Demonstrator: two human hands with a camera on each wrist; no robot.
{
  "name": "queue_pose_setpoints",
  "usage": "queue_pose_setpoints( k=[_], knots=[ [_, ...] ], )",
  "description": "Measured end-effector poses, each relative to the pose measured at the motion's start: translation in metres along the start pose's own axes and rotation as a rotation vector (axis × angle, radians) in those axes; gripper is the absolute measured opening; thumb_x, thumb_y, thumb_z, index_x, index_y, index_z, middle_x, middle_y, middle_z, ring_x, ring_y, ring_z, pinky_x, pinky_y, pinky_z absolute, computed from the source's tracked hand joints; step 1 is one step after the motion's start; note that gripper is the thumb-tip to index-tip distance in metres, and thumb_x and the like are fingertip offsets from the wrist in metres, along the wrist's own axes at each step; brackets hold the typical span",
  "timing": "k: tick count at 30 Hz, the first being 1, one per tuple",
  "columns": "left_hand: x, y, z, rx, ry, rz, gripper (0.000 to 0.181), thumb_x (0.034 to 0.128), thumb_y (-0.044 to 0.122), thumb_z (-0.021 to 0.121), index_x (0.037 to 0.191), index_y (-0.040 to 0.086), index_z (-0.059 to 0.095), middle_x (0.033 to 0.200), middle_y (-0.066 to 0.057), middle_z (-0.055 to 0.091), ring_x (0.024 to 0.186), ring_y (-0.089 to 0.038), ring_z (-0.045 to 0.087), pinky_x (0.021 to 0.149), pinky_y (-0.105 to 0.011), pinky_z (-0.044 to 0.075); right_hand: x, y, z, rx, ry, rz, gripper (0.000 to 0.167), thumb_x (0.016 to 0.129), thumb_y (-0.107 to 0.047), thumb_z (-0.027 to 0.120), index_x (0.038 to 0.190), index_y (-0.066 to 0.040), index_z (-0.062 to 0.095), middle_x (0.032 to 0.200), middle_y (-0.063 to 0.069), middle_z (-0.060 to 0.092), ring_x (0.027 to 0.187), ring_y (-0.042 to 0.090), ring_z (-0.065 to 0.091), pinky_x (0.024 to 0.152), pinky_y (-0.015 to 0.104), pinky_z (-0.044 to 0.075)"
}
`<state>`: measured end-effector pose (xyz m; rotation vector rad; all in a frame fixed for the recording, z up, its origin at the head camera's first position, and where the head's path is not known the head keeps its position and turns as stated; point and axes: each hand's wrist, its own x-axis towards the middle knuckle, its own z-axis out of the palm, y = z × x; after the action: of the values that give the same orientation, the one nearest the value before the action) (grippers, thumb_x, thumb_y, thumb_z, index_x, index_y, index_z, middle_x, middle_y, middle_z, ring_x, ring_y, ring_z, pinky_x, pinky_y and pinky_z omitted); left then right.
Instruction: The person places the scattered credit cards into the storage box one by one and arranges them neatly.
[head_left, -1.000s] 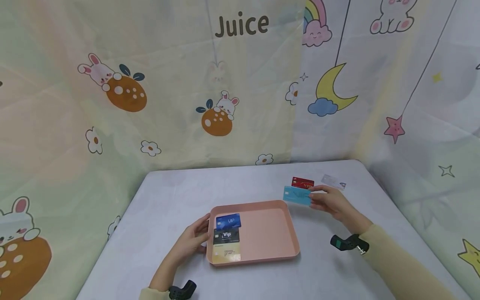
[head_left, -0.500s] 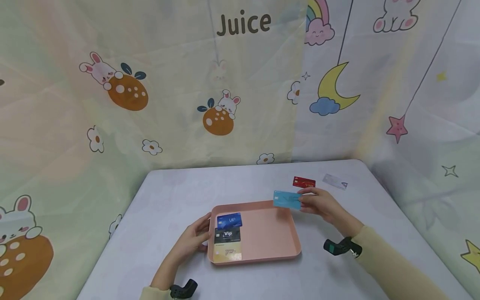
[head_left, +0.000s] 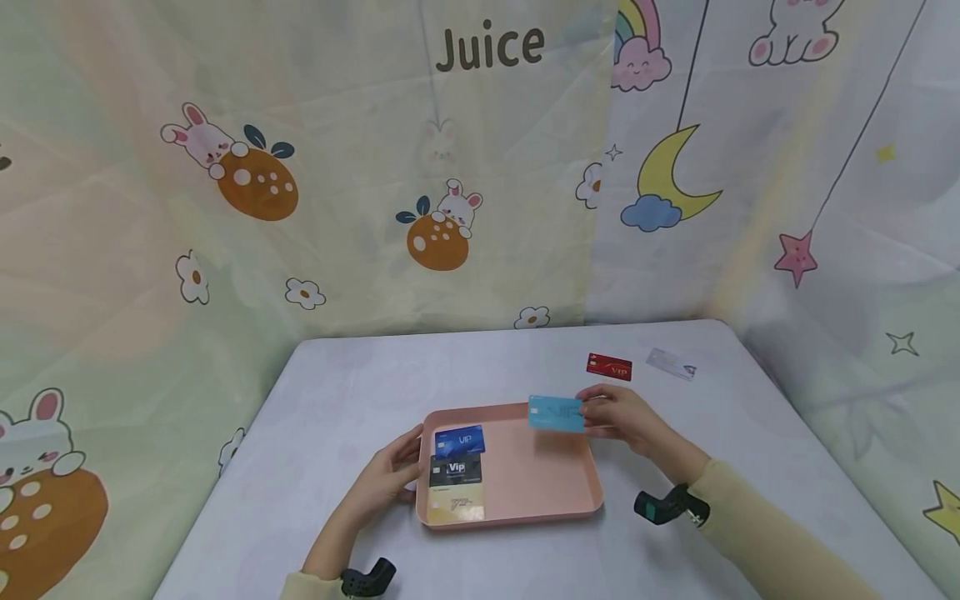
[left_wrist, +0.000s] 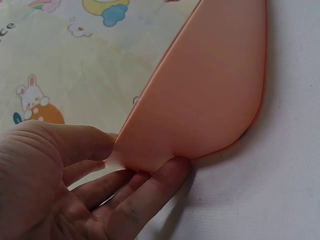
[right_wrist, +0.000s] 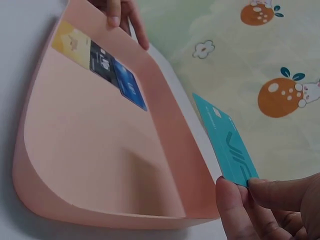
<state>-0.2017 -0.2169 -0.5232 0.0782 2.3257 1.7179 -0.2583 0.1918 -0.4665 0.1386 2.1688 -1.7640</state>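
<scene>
One left hand (head_left: 386, 473) grips pink tray (head_left: 536, 479), end wall (left_wrist: 192, 90) outside shown by left-wrist view. Three cards (head_left: 456, 473) inside; blue card (head_left: 553, 414) above, lettering (right_wrist: 239, 155) clear only in right-wrist view, pinched by right hand (head_left: 624, 419). White table (head_left: 360, 375), cartoon-print backdrop (head_left: 337, 167).

On the table (head_left: 330, 400), before the backdrop (head_left: 337, 158), lies the tray (head_left: 525, 479). Inside at left are a near card (head_left: 456, 505), a middle card (head_left: 455, 472) and a far card (head_left: 460, 440) in line; the left hand (head_left: 386, 473) grips that edge. The right hand (head_left: 628, 422) holds a raised card (head_left: 555, 414) over the tray's far right part. Behind and rightward, an inner card (head_left: 609, 367) lies left of an outer card (head_left: 672, 364) on the table.
</scene>
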Motion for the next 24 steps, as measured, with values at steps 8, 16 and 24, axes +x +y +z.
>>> queue_pose_setpoints(
  k=[8, 16, 24],
  knots=[
    [0.0, 0.0, 0.001, -0.003, 0.002, -0.014, 0.072, 0.0984, 0.014, 0.068, 0.162, 0.014, 0.034, 0.161, -0.023, 0.042, 0.145, -0.049, 0.043, 0.071, -0.041, 0.066, -0.004, 0.002, 0.014, -0.042, -0.033, -0.011, 0.04, 0.1, -0.012, 0.067, 0.136, 0.003, 0.06, 0.114, 0.016, 0.067, 0.087, 0.02, 0.068, 0.077, 0.032, 0.065],
    [0.002, 0.002, 0.002, 0.021, 0.012, -0.007, 0.071, 0.0981, 0.013, 0.067, 0.162, 0.014, 0.035, 0.16, -0.023, 0.043, 0.145, -0.049, 0.043, 0.071, -0.041, 0.066, -0.007, 0.002, 0.028, -0.081, -0.037, -0.007, 0.035, 0.099, -0.01, 0.067, 0.131, 0.002, 0.063, 0.113, 0.016, 0.068, 0.085, 0.021, 0.068, 0.078, 0.035, 0.065],
    [0.0, 0.001, 0.001, 0.015, 0.01, -0.007, 0.071, 0.0979, 0.015, 0.069, 0.161, 0.015, 0.036, 0.159, -0.023, 0.044, 0.143, -0.049, 0.045, 0.07, -0.04, 0.066, -0.012, 0.003, 0.043, -0.181, 0.014, -0.033, 0.026, 0.097, -0.005, 0.069, 0.122, 0.0, 0.069, 0.105, 0.014, 0.071, 0.079, 0.02, 0.067, 0.071, 0.035, 0.065]
  ],
)
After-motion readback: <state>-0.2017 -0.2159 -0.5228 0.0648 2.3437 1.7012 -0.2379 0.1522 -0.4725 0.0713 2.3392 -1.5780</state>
